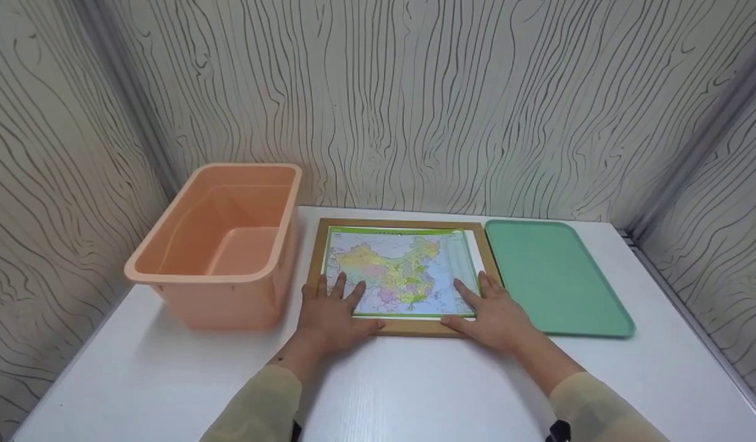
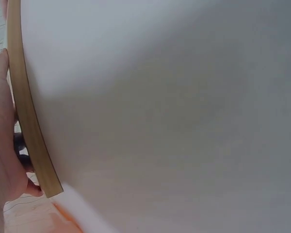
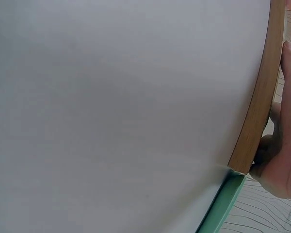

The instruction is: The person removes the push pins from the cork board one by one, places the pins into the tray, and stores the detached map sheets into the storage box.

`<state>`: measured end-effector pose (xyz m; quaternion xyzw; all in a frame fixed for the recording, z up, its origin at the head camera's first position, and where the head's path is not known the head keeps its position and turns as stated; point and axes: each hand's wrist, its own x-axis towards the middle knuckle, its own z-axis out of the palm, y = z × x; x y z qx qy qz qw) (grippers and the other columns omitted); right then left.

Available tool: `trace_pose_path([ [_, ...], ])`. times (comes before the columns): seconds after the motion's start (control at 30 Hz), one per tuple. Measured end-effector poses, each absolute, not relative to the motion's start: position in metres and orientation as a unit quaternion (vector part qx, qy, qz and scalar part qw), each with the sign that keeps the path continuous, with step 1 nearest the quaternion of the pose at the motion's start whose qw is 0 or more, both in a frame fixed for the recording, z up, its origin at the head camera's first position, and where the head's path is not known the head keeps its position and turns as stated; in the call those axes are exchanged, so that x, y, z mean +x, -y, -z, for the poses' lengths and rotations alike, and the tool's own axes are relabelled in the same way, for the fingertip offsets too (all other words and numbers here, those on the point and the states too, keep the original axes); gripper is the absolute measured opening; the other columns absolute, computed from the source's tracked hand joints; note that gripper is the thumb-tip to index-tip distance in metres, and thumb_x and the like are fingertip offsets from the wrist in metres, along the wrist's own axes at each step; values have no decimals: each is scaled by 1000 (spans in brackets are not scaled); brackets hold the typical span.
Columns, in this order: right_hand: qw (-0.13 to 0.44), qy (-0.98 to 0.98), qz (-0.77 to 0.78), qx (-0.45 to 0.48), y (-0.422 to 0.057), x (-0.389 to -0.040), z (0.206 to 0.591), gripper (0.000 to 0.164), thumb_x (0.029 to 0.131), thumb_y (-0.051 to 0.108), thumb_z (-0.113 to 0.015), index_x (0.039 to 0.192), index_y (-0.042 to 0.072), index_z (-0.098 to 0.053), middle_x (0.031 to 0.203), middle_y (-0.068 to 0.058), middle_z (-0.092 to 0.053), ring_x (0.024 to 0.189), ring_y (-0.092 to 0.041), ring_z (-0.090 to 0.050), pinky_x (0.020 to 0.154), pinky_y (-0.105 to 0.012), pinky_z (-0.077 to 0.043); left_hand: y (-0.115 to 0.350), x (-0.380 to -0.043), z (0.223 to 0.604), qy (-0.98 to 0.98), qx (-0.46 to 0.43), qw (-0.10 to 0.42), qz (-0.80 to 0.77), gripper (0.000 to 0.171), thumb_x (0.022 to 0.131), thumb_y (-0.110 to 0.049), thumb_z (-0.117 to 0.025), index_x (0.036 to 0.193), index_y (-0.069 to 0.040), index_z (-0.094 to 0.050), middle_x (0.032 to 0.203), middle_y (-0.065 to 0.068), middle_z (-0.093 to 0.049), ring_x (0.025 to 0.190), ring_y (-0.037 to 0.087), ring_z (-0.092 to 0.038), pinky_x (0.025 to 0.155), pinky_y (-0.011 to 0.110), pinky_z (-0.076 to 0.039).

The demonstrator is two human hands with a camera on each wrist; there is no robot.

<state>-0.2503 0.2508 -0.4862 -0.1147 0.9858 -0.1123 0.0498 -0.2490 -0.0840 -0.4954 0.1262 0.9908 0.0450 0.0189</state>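
Observation:
A wooden picture frame [image 1: 408,328] lies flat on the white table, with a green-bordered map [image 1: 396,270] inside it. A white strip shows between the map and the frame at the right. My left hand [image 1: 335,316] rests spread over the lower left corner, fingers on the map and thumb along the bottom edge. On the lower right corner my right hand [image 1: 491,313] lies with its fingers spread too. Both wrist views show the frame's front edge [image 2: 29,111] beside the hands; the map is out of sight there.
A deep peach-coloured plastic bin [image 1: 231,294] stands left of the frame, its inside bare. A flat green tray [image 1: 562,279] lies close against the frame's right side. The white table [image 1: 415,387] backs onto a wood-grain patterned wall [image 1: 378,104].

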Motion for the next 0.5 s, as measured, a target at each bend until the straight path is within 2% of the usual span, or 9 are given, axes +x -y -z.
trace_pose_path([
  [0.33,50,-986,109,-117,-251,-239,486,107,90,91,-42,167,18,-35,170,-34,-14,159,-50,-11,117,-70,-32,85,-237,495,-990,129,22,-50,104,86,-97,-31,167,-32,-36,173,14,-27,158,53,-15,121,75,-13],
  [0.5,48,-986,110,-119,-252,-235,488,106,90,91,-42,168,18,-34,171,-32,-15,159,-52,-12,119,-69,-30,85,-233,496,-990,132,19,-51,105,85,-98,-29,167,-32,-37,173,14,-28,157,54,-15,120,75,-14],
])
